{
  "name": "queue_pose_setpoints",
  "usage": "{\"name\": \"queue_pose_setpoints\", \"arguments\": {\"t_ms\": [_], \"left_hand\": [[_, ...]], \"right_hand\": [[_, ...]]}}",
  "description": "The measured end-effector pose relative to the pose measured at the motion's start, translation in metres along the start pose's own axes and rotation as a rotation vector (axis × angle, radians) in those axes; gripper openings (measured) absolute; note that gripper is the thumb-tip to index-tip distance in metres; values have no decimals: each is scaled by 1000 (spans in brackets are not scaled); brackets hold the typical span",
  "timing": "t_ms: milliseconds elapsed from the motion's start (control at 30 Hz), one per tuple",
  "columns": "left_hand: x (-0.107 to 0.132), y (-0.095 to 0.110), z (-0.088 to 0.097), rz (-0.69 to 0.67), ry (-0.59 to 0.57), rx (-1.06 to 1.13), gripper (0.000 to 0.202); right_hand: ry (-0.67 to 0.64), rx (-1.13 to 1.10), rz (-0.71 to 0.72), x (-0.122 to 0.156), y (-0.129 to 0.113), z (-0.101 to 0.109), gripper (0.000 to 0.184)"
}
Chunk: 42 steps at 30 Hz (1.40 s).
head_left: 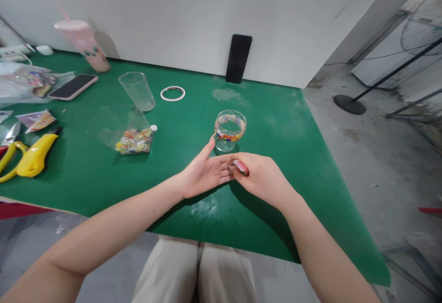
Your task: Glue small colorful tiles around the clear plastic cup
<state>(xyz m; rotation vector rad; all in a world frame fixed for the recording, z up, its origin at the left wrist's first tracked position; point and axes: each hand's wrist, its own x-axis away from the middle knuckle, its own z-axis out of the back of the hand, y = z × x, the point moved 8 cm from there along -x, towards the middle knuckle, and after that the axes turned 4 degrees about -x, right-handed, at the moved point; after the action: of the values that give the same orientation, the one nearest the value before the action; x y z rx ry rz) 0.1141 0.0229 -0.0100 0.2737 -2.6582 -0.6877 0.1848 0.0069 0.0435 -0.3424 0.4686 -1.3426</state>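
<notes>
My left hand (206, 170) lies palm up over the green table, fingers stretched out and thumb raised. Against its fingertips, my right hand (264, 176) is closed in a pinch on a small red-and-white object (241, 167); most of it is hidden by the fingers, so its kind does not show. Just beyond both hands stands a clear glass bowl (226, 144) with a band of colored mosaic pieces around it. My left thumb is close to its side; whether they touch I cannot tell.
Left of the hands sit a bag of colored pieces (135, 141), a clear plastic cup (140, 92) and a white ring (172, 93). Farther left are yellow-handled scissors (32, 160), a phone (74, 86) and a pink tumbler (84, 45). A black phone-like slab (239, 59) leans on the wall.
</notes>
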Motion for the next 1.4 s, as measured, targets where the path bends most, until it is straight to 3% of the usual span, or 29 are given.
{"name": "queue_pose_setpoints", "arguments": {"t_ms": [400,833,933,1200,1400], "left_hand": [[-1,0,2,7,-11,5,83],[1,5,1,-13,-29,1,84],[2,5,0,-11,-19,-11,83],[3,8,1,-15,59,-2,86],[3,8,2,-5,75,-7,87]], "right_hand": [[-3,28,1,-1,1,-1,16],[78,-67,-4,1,0,15,15],[70,-190,-39,2,1,15,10],[50,-837,-176,9,12,22,2],[42,-1008,-150,10,11,34,5]]}}
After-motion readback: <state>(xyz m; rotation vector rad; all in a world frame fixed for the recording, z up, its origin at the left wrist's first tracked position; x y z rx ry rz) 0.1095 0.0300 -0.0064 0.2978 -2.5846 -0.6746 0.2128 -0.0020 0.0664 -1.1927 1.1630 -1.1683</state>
